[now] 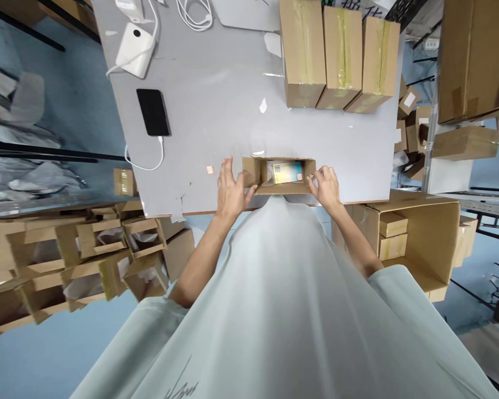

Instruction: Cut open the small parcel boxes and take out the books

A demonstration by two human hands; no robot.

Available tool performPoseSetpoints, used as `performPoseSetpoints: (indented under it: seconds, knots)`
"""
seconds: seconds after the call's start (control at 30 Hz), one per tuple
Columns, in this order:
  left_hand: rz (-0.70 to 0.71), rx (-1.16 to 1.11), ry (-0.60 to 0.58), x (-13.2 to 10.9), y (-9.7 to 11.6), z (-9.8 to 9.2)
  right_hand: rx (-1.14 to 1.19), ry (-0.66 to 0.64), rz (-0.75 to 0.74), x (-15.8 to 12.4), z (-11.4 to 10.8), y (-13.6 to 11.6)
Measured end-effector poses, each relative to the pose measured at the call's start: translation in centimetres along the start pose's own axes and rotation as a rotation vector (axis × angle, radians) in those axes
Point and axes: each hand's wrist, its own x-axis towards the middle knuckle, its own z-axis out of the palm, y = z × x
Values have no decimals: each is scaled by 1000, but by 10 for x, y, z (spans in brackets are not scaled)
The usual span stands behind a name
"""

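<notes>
A small open cardboard box (283, 189) sits at the near edge of the table in front of me. Inside it lies a yellow, white and blue printed packet (288, 172) with a barcode, next to some clear plastic. My left hand (232, 191) is at the box's left end, fingers stretched and apart, its thumb by the near left corner beside the raised left flap (251, 172). At the opposite end, my right hand (326, 188) has its thumb and bent fingers closed at the box's right edge.
Three taped cartons (343, 55) stand at the table's back right. A black phone (153, 112) on a cable and a white power bank (135, 50) lie at left. Several open boxes (103, 244) are stacked below left; a large carton (424, 244) stands at right.
</notes>
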Motion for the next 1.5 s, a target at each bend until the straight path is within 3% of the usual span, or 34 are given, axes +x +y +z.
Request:
performPoseSetpoints:
  seconds: [0.17, 0.33, 0.5, 0.63, 0.83, 0.97, 1.27, 1.5]
  knots:
    - [43, 58, 4, -2, 7, -3, 54, 32, 116, -12, 7, 14]
    - [161, 41, 0, 10, 46, -4, 47, 19, 143, -16, 14, -1]
    - [172, 79, -346, 50, 96, 16, 120, -12, 108, -23, 11, -15]
    - [89, 288, -609, 79, 116, 44, 156, -45, 84, -34, 7, -17]
    - [119, 458, -740, 97, 110, 89, 189, -93, 120, -46, 12, -19]
    - [150, 504, -829, 108, 100, 110, 244, -75, 102, -49, 16, -19]
    - [121, 588, -931, 127, 94, 141, 310, -43, 71, -47, 25, -17]
    - [152, 595, -933, 123, 109, 143, 275, -8, 27, -42, 27, -18]
